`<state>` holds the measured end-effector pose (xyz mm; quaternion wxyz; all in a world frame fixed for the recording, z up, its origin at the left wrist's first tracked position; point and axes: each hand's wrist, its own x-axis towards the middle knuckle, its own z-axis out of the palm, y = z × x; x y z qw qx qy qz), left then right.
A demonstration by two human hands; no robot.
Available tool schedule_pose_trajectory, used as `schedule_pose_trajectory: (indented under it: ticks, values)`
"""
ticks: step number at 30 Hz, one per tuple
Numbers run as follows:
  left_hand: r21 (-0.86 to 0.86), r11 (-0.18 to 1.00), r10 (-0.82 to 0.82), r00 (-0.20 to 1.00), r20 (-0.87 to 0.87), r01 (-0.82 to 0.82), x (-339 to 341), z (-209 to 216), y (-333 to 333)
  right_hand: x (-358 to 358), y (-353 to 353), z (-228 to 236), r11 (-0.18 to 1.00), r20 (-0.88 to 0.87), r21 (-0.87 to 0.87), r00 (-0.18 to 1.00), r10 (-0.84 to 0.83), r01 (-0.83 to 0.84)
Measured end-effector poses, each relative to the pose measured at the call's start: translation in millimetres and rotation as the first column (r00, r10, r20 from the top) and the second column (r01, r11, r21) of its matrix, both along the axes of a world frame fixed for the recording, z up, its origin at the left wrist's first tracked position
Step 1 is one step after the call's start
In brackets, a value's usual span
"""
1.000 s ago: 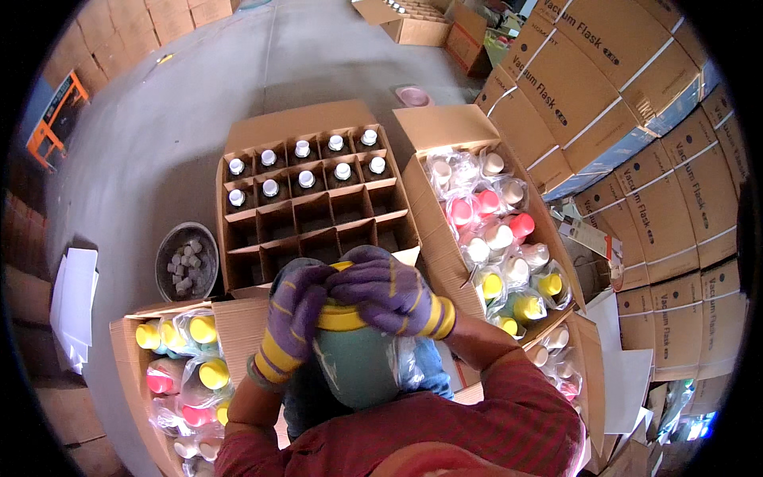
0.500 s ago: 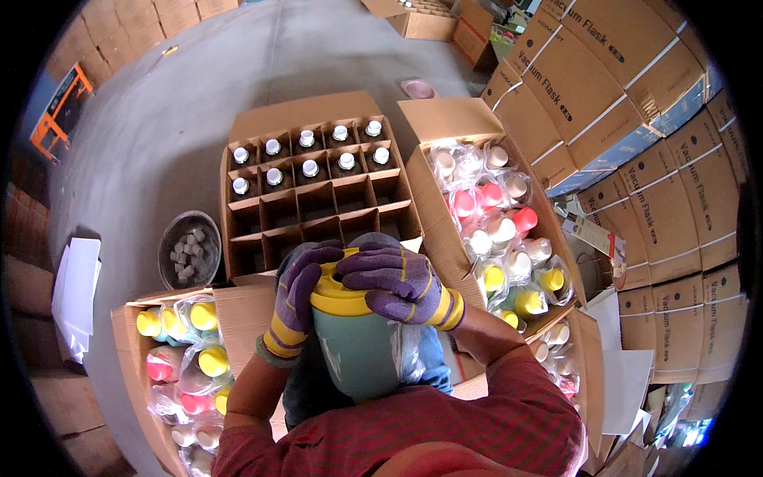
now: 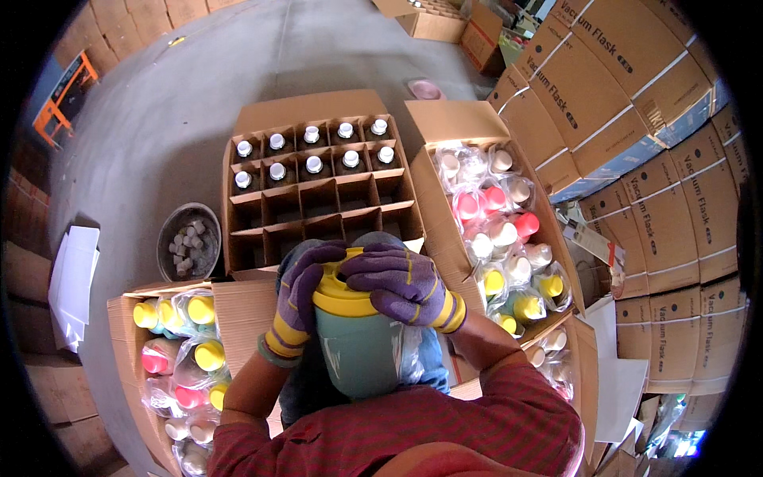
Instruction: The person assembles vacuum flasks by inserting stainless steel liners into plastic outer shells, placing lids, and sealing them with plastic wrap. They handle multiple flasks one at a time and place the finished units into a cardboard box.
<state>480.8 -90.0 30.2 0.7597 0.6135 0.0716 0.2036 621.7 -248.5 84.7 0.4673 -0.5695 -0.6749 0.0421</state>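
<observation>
A teal flask (image 3: 358,354) with a wide yellow top (image 3: 343,300) stands upright between my knees, its opening partly covered by my fingers. My left hand (image 3: 304,288), in a purple glove with a yellow cuff, wraps the left side of the yellow top. From the right, my gloved right hand (image 3: 401,285) closes over the top and far side of that same piece, fingers bent. Clear plastic wrap (image 3: 411,354) hangs by the flask's right side. Just beyond my hands is a divided carton (image 3: 322,205) with white-capped dark bottles in its two far rows.
Plastic-bagged flasks with yellow, red and cream tops fill an open carton (image 3: 445,238) at right and another (image 3: 123,342) at left. A round metal bowl (image 3: 165,246) holds small pale plugs. Strapped cartons (image 3: 588,95) are stacked along the right. White sheets (image 3: 70,278) lie at far left.
Both hands stay on the yellow top, with the right fingers shifted slightly and bent a little more. The whole view has moved slightly; the flask remains between my knees.
</observation>
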Motion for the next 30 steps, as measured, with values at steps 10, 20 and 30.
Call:
schedule_pose_trajectory:
  ticks: [10, 20, 30]
  values:
    - [0.024, 1.0, 0.0, 1.0, 0.005, 0.0, -1.4, 0.8, 2.5, 0.1, 2.3, -1.9, 0.999, -0.027, -0.026, 0.999, 0.018, -0.019]
    - [0.008, 1.0, 0.013, 1.0, -0.007, -0.013, -0.6, 1.0, 0.9, -1.0, 1.1, -2.0, 1.0, -0.007, -0.028, 1.0, 0.008, -0.009]
    - [-0.009, 1.0, 0.015, 1.0, -0.014, -0.015, -1.1, 2.3, -0.2, -2.7, 1.5, -3.6, 1.0, 0.023, -0.008, 1.0, -0.01, 0.011]
